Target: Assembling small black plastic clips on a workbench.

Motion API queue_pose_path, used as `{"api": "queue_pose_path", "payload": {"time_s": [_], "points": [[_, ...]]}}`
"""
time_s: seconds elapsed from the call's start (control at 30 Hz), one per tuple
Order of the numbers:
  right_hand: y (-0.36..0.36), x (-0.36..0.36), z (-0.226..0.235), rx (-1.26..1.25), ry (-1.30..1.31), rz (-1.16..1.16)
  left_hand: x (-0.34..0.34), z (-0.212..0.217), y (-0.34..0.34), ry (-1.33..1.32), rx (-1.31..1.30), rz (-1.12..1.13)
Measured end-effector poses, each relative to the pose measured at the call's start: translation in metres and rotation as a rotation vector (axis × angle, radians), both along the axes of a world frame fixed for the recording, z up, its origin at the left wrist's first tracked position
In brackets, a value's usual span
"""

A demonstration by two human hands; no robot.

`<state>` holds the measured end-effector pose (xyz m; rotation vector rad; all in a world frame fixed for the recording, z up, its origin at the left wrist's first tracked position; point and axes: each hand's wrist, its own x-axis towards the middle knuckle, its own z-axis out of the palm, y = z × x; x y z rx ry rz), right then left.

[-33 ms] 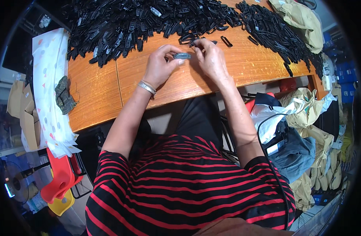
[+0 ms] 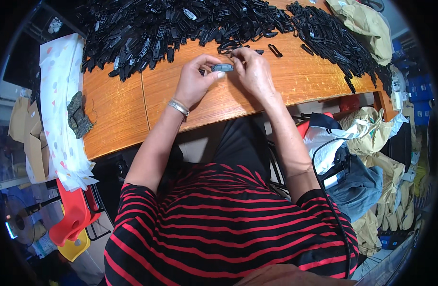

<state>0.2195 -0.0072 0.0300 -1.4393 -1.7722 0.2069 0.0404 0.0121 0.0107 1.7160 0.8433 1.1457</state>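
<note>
Left hand (image 2: 194, 80) is pinching grey, oblong, plastic-looking piece (image 2: 222, 67); right hand (image 2: 255, 71), hold unclear, is edging nearer, narrowing the working gap.

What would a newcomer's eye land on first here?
Probably the big heap of black plastic parts along the far side of the wooden table. Then the left hand holding a small grey part, right hand beside it, and the red-and-black striped shirt filling the lower middle.
</note>
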Motion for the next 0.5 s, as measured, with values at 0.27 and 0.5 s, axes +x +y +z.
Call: {"api": "queue_pose_path", "payload": {"time_s": [0.27, 0.5], "points": [[-0.036, -0.038, 0.009, 0.065, 0.004, 0.000, 0.000, 0.007, -0.029, -0.586, -0.546, -0.063], [-0.050, -0.042, 0.001, 0.049, 0.186, 0.137, -0.006, 0.006, -0.031, -0.771, -0.652, -0.180]]}}
